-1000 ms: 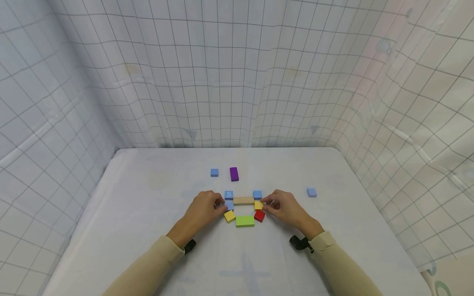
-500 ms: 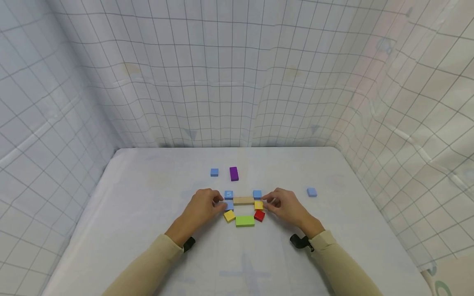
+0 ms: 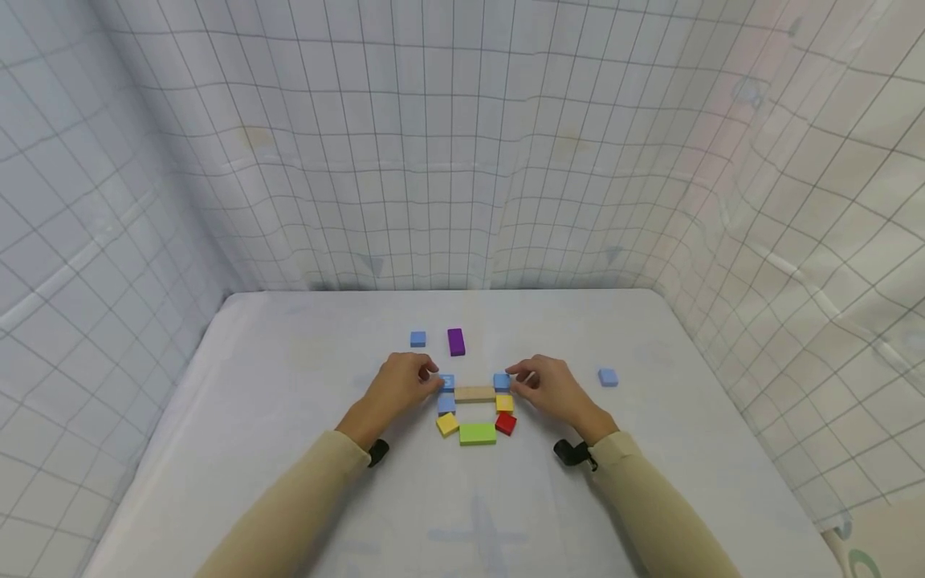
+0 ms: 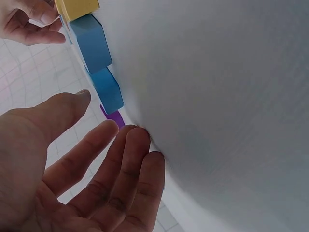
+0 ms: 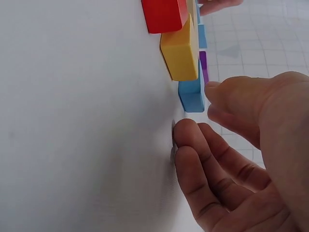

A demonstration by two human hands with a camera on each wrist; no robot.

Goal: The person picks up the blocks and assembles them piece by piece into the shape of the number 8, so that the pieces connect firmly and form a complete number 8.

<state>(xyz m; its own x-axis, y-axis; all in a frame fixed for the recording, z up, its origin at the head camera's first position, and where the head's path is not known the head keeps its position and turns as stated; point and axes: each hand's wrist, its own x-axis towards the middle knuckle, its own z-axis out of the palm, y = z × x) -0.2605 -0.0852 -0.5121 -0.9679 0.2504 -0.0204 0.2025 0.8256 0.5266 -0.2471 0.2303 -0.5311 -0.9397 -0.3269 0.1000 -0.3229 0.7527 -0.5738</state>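
My left hand (image 3: 399, 384) is beside a blue block marked with a 5 (image 3: 448, 381), its fingers loosely bent. In the left wrist view a small gap lies between its fingertips and the end blue block (image 4: 108, 92). Across the arrangement, my right hand (image 3: 552, 388) hovers by another blue block (image 3: 501, 383); the right wrist view shows thumb and fingers apart from that block (image 5: 192, 96). A wooden bar (image 3: 474, 394) lies between the two sides. Nearer me sit a blue block (image 3: 446, 404) on the left and a yellow block (image 3: 504, 404) on the right.
A tilted yellow block (image 3: 447, 424), a green block (image 3: 478, 434) and a tilted red block (image 3: 506, 423) form the near side. Farther back lie a blue block (image 3: 417, 339) and a purple block (image 3: 456, 342). Another blue block (image 3: 608, 377) lies right. Gridded curtains surround the white table (image 3: 289, 498).
Both hands have moved away from me, from the blue and yellow blocks beside the bar's ends to the two blue blocks beyond. The blocks look unmoved.
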